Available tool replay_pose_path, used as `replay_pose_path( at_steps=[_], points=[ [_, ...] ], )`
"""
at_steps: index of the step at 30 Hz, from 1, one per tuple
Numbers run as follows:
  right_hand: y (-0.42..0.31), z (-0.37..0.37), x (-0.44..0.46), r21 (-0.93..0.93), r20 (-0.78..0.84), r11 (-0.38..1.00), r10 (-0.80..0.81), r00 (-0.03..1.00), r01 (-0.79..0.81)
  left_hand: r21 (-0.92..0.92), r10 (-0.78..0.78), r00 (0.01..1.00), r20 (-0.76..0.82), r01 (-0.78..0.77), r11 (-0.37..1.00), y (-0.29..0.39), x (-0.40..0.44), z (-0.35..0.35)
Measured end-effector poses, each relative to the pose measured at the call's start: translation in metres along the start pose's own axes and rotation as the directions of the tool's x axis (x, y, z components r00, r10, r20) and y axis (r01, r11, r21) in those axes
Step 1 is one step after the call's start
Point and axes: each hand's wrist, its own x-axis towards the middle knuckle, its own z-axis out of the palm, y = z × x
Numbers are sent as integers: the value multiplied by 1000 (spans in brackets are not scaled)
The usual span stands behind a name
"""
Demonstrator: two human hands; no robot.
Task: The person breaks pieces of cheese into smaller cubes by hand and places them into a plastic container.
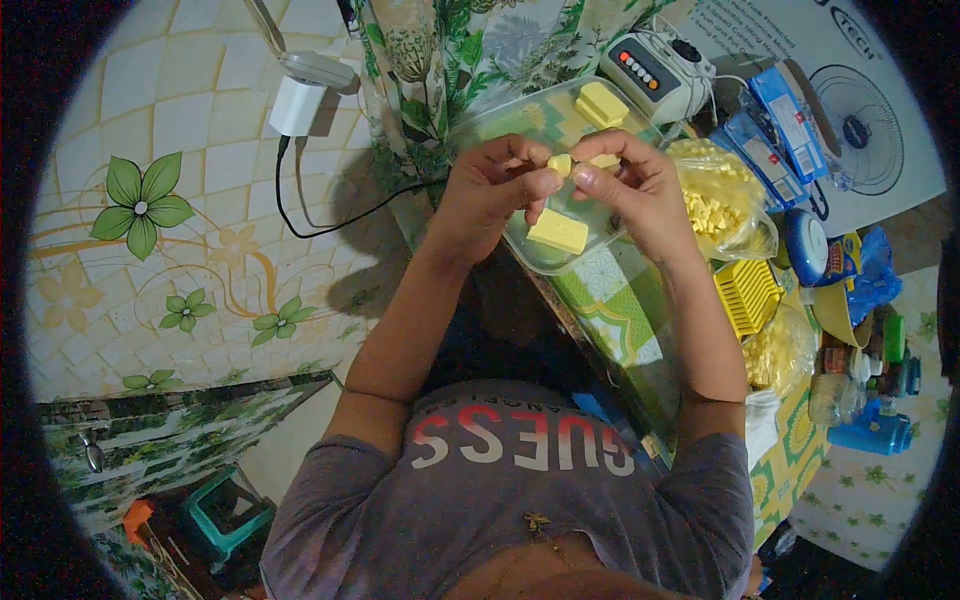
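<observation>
Both hands meet above a clear plastic container point(552, 268). My left hand point(480, 195) pinches a small yellow piece point(560, 164) between thumb and fingertips. My right hand point(645, 190) is closed at the fingertips, its thumb right against that piece. More yellow material point(606, 160) shows behind the right fingers; I cannot tell whether it is held or lies beneath. Inside the container are a yellow block point(558, 233) at the near end and another yellow block point(601, 105) at the far end.
Right of the container lie a clear bag of small yellow pieces point(712, 200), a yellow slatted basket point(748, 297) and another bag of yellow pieces point(780, 350). A white device with buttons point(655, 75) stands behind. A charger point(297, 105) with a black cable hangs at the left wall.
</observation>
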Motion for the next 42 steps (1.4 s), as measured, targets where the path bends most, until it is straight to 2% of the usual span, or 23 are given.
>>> replay_pose_path(
  at_steps=[8, 11, 14, 17, 20, 23, 32, 35, 38, 41, 42],
  points=[
    [-3, 8, -1, -3, -6, 1000, -13, 1000, 13, 29, 8, 1000, -2, -8, 1000, 0, -1, 0],
    [-1, 4, -1, -31, 48, 1000, 0, 999, 2, 35, 22, 1000, -7, -22, 999, 0, -2, 0],
    [-3, 3, -1, 52, 33, 997, 60, 998, -62, 50, 3, 1000, 10, -3, 999, -2, -1, -5],
    [1, -1, 1, 62, 29, 997, 44, 999, -45, 37, 23, 1000, -8, -23, 999, -3, -3, -4],
    [-1, 0, 0, 14, 39, 1000, 25, 999, -26, 97, 55, 998, -24, -53, 994, 0, -4, 1],
    [1, -4, -1, -44, 71, 995, 97, 993, -94, 77, 43, 999, 18, -44, 996, 0, -3, -1],
    [-3, 3, -3, 91, 127, 995, 20, 992, -31, 17, 52, 988, 145, -55, 998, -3, -3, -4],
    [3, -1, -1, 45, 182, 999, 11, 983, -20, 59, 66, 982, 175, -78, 995, -5, -4, -7],
    [6, -4, 0, 109, 167, 989, 78, 983, -97, 24, 61, 988, 143, -65, 998, -6, -5, -5],
    [8, -4, 0, 165, 134, 974, 133, 982, -155, 67, -94, 992, 87, 89, 994, 3, -7, -3],
    [9, -4, 0, 169, 129, 974, 128, 983, -149, 58, -102, 992, 72, 98, 993, 2, -7, -3]
  ],
)
